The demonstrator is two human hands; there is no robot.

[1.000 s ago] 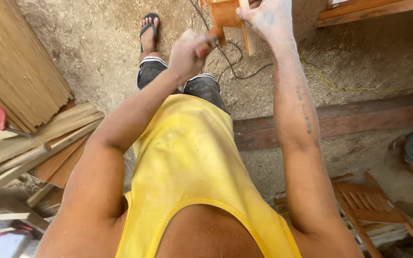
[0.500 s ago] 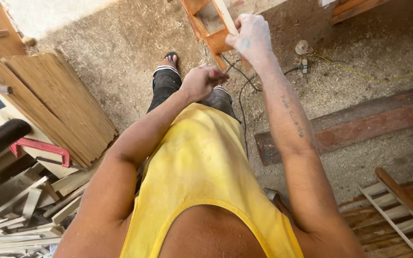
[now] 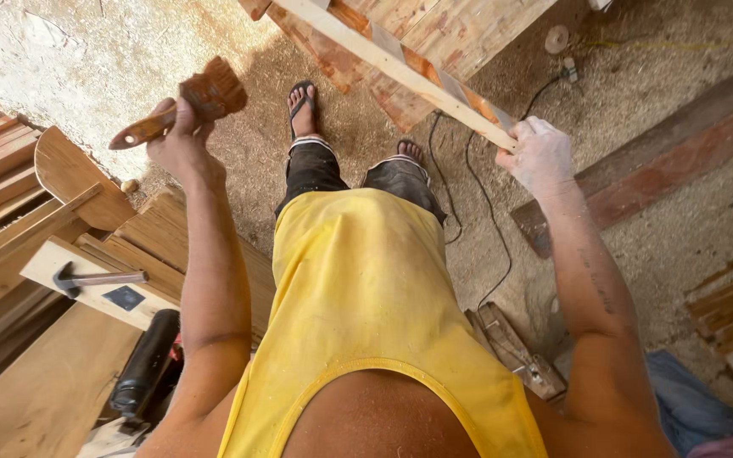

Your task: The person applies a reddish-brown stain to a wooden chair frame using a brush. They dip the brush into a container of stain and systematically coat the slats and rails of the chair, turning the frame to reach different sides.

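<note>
Sawdust covers the dirt floor (image 3: 655,246) under my sandalled feet, a black cable (image 3: 484,203) trailing across it. My left hand (image 3: 181,140) has its grip clenched round a paintbrush (image 3: 181,106), raised over stacked boards (image 3: 10,182). My right hand (image 3: 540,157) pinches the end of a pale wooden slat (image 3: 400,69) lying across a reddish wooden frame (image 3: 434,34). A hammer (image 3: 95,277) rests on a board at left

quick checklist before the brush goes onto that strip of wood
1. Left hand gripping the brush by its handle: ok.
2. Right hand holding the pale wood strip at its near end: ok.
3. Brush clear of the strip, raised off to the left: ok.
4. Bristles loaded: cannot tell.
5. Black cable on the ground beside the feet, trip risk: not ok.
6. Hammer resting on a board, away from both hands: ok.
</note>
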